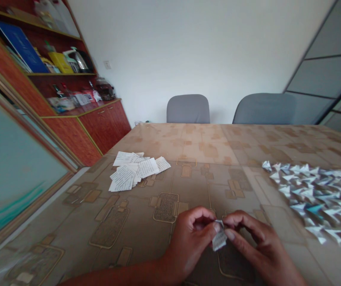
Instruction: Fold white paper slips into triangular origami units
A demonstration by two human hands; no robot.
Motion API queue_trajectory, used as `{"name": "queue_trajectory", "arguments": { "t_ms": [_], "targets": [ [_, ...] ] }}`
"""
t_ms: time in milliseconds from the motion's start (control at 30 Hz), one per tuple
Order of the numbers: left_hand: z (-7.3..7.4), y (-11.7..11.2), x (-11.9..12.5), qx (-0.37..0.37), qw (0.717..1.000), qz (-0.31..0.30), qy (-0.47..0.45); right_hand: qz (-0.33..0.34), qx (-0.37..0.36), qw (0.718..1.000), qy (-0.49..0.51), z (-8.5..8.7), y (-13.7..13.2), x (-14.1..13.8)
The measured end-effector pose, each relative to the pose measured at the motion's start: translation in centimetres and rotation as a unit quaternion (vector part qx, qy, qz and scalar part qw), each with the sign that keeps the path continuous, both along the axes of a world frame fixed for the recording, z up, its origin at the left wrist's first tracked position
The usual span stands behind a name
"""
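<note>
My left hand (189,240) and my right hand (256,244) meet just above the near edge of the table, fingers pinched together on a small folded piece of printed paper (219,238). The paper hangs down between the thumbs and forefingers. To the far left lies a loose pile of flat printed paper slips (136,171). On the right lies a spread of several folded paper triangles (316,194).
The table (188,174) has a brown patterned cover. Two grey chairs (188,108) stand at its far side against a white wall. A red wooden cabinet with shelves of books and a kettle (79,59) stands at the left.
</note>
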State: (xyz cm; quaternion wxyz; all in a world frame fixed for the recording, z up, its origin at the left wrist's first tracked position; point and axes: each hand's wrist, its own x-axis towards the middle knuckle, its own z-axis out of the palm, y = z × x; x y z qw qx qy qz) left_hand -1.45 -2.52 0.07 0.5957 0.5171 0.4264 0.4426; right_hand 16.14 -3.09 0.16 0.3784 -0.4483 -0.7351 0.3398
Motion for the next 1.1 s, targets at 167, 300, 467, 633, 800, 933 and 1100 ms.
{"name": "queue_trajectory", "arguments": {
  "t_ms": [167,300,467,633,800,933,1100],
  "targets": [
    [0.0,-0.2,0.1,0.007,1.0,-0.013,0.008,0.003,0.014,1.0,0.0,0.3,0.0,0.0],
    [-0.2,-0.2,0.1,0.0,1.0,-0.007,0.011,0.008,0.014,1.0,-0.004,0.3,0.0,0.0],
    [-0.2,-0.3,0.1,-0.003,0.999,-0.02,0.025,-0.002,0.006,1.0,0.017,-0.1,0.1,-0.3],
    [-0.3,-0.4,0.4,0.005,0.999,-0.027,0.046,-0.006,-0.037,0.998,0.058,-0.5,0.3,-0.4],
    [-0.6,-0.5,0.2,0.009,0.998,-0.041,0.049,-0.007,-0.061,0.995,0.085,-0.5,0.4,-0.2],
    [-0.9,-0.6,0.1,-0.017,0.997,-0.07,0.004,-0.025,-0.033,0.997,0.062,-0.2,0.5,-0.3],
    [-1.3,-0.5,0.4,-0.022,0.998,-0.052,0.019,-0.037,0.008,0.999,0.014,0.0,0.2,-0.5]
  ]
}}
